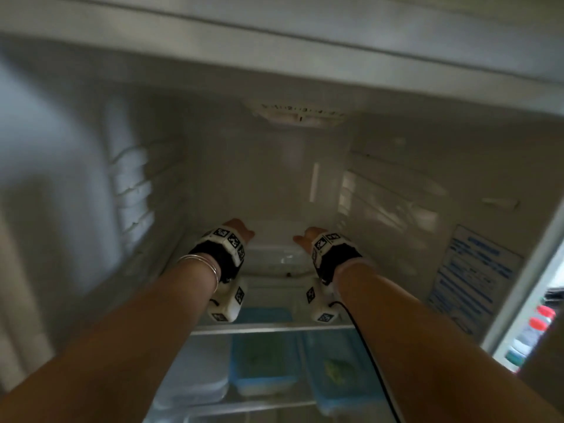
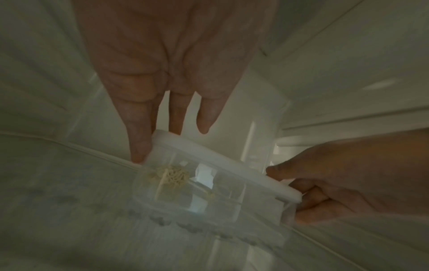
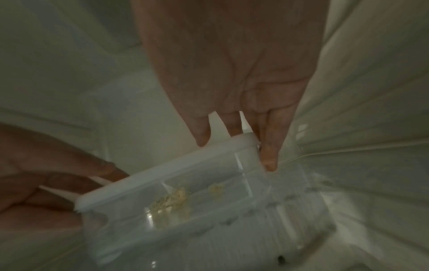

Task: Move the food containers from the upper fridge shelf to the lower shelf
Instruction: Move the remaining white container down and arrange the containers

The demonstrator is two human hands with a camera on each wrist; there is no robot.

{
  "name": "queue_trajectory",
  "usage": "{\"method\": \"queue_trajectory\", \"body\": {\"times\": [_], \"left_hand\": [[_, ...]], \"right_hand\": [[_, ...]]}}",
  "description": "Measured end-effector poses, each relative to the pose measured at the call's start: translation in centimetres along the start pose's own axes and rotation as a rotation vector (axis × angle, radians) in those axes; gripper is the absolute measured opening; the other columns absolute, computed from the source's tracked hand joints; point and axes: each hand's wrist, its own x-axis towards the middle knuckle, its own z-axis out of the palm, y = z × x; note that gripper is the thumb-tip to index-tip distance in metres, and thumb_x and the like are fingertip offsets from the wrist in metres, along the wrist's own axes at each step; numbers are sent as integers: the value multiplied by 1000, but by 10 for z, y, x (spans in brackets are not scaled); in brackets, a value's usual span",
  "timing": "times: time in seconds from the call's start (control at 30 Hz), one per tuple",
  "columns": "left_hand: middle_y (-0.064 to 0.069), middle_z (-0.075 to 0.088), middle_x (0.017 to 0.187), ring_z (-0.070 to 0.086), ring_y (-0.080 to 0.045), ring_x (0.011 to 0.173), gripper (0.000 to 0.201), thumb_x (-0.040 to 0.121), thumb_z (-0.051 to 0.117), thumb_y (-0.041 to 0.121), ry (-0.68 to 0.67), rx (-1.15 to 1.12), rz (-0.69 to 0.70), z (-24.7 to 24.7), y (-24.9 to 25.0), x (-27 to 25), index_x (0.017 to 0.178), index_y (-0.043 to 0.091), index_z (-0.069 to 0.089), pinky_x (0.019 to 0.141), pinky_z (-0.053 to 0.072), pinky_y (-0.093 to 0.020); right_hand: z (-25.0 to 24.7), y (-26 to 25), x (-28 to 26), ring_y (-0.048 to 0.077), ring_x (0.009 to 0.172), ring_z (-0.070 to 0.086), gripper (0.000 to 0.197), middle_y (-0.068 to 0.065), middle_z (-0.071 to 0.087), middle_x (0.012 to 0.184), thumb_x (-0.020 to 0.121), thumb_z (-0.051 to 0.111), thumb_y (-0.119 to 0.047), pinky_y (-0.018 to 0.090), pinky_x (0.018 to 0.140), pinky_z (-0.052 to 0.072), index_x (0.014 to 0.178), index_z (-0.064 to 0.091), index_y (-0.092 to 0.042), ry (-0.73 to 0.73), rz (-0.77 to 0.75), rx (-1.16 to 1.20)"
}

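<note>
Both forearms reach into fridge. Left hand (image 2: 167, 69) and right hand (image 3: 234, 73), fingers curled, grip opposite ends of clear container (image 1: 279, 260) on upper shelf (image 1: 268, 328). Blue sticker (image 1: 470, 285) right of container, text unreadable.

The clear plastic food container (image 2: 209, 192) between my hands has a milky white lid (image 3: 167, 170) and pale yellow noodle scraps (image 2: 171, 177) inside. My wrist-worn white blocks (image 1: 227, 303) carry black-and-white square markers on black straps (image 1: 219, 257), beside thin silver bangles (image 1: 203, 264). Below sit rectangular blue-lidded boxes (image 1: 264, 358) with green contents. The fridge's white side wall (image 1: 396, 193) bears a blue-printed label (image 1: 471, 279).
</note>
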Motion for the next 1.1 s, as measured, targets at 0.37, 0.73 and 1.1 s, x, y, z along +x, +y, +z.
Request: {"method": "queue_trajectory", "body": {"times": [0.37,0.73,1.1], "left_hand": [[-20,59,131,60,-33,117,36,92,52,12,30,-139,43,4,-24,-82,125,-1,56,98,51,-40],[-10,39,151,39,-28,137,49,95,47,26,79,-60,29,-5,-32,-97,142,12,40,114,31,-35],[-22,61,125,59,-35,114,37,93,44,19,117,-227,18,2,-19,-105,115,-4,62,98,45,-35]], "right_hand": [[25,6,-73,27,140,34,54,7,31,155,97,33,-39,37,116,28,145,34,-14,64,26,60],[49,4,-109,38,134,37,65,17,21,150,93,40,-47,45,105,36,148,19,-17,184,143,331],[48,15,-108,33,135,40,64,15,37,149,95,43,-38,40,108,34,149,19,-12,185,100,512]]}}
